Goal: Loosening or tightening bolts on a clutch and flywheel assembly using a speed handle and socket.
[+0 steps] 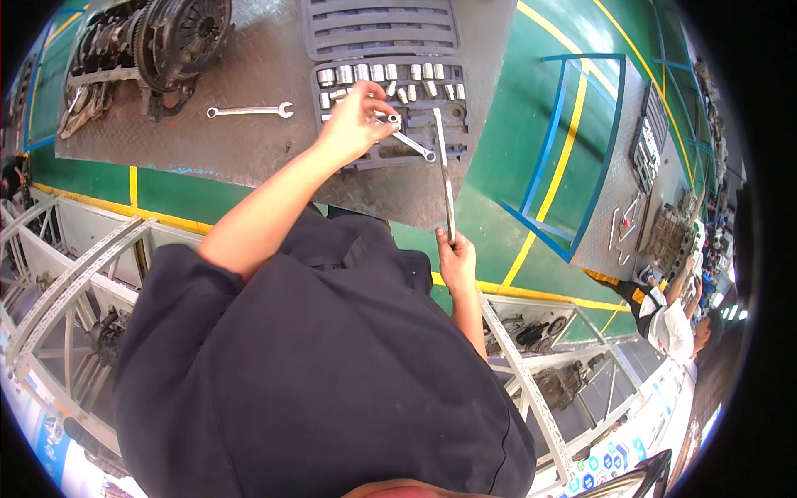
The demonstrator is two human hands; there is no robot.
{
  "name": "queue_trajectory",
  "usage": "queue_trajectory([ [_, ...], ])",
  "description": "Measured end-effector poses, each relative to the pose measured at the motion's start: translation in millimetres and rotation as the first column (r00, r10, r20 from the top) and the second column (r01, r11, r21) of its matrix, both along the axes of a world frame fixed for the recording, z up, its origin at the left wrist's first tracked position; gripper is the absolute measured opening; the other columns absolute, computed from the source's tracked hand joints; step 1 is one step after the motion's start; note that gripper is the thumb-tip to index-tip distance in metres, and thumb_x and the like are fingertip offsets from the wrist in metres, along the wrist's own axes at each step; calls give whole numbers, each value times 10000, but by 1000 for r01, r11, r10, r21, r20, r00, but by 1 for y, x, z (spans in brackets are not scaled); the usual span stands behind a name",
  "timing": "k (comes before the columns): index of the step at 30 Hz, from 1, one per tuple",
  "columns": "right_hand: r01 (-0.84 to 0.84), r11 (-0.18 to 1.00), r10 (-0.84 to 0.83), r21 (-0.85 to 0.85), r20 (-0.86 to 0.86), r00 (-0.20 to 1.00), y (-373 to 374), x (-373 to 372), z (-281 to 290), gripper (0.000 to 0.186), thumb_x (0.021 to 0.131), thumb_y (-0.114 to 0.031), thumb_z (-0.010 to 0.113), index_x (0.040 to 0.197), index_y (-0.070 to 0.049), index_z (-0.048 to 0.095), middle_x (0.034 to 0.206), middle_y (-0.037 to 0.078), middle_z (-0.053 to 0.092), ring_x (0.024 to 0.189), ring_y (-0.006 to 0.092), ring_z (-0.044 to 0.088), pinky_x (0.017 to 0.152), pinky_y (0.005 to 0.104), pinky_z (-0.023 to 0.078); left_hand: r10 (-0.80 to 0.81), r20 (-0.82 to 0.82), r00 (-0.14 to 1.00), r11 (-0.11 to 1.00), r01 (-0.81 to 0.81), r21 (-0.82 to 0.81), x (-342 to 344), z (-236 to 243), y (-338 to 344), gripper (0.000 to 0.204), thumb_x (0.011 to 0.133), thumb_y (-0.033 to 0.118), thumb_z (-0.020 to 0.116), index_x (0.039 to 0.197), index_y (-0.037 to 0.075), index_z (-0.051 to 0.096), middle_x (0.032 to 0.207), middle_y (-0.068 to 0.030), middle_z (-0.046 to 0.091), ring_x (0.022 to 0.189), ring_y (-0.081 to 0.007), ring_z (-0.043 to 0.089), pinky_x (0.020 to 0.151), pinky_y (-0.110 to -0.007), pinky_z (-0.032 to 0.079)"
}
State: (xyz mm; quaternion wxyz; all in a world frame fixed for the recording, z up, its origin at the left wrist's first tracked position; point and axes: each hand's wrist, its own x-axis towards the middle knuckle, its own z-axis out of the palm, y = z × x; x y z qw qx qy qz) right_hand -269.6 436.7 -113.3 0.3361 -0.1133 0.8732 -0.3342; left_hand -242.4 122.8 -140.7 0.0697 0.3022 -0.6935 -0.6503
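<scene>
My left hand (353,129) reaches over the open grey socket case (386,43), its fingers curled at the upper end of a combination wrench (413,143); whether they grip it is unclear. Several silver sockets (359,72) sit in rows in the case. My right hand (455,257) is closed on the lower end of a long steel bar (443,174), which points up toward the case's right part. Another combination wrench (249,110) lies on the steel tabletop (207,153), left of the case.
A black engine assembly with a clutch (149,50) stands at upper left. At right are another bench (614,241) with tools and an engine block, a blue frame (544,183), and another person (668,332) in white. White metal racks (523,373) with parts stand behind me.
</scene>
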Motion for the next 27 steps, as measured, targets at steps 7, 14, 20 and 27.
queue_trajectory([
  [7, 151, 988, -147, -29, 102, 984, 23, 23, 7, 357, 987, -208, 634, 701, -28, 520, 616, -56, 403, 603, 59, 334, 511, 277, 293, -115, 183, 976, 959, 157, -234, -21, -127, 1, 514, 766, 92, 770, 1221, 67, 531, 950, -96, 705, 826, -223, 692, 748, -373, 538],
  [14, 295, 955, -288, -20, 168, 943, 53, 36, -26, 408, 996, -285, 627, 689, -43, 509, 599, -70, 373, 594, 50, 299, 495, 280, 247, 430, -85, 899, 757, -307, 576, 14, -95, -13, 544, 872, -25, 671, 1334, 53, 394, 1072, -171, 628, 989, -287, 661, 869, -477, 578],
  [20, 195, 980, -187, -45, 153, 970, 17, 22, -35, 420, 1007, -296, 608, 669, -99, 456, 536, -79, 386, 482, 26, 318, 446, 246, 226, 719, 284, 634, -69, -341, 937, 128, -98, -98, 290, 918, -113, 537, 1201, -113, 476, 1168, -264, 572, 1150, -365, 584, 1025, -424, 542],
  [27, 125, 992, -123, 0, 143, 982, -44, 29, -13, 380, 997, -223, 628, 681, -61, 490, 612, -76, 388, 601, 43, 319, 514, 259, 272, 894, 257, 366, -44, -499, 865, 167, -127, -195, 158, 933, -101, 522, 1061, -165, 456, 1172, -273, 491, 1078, -373, 545, 1068, -538, 498],
])
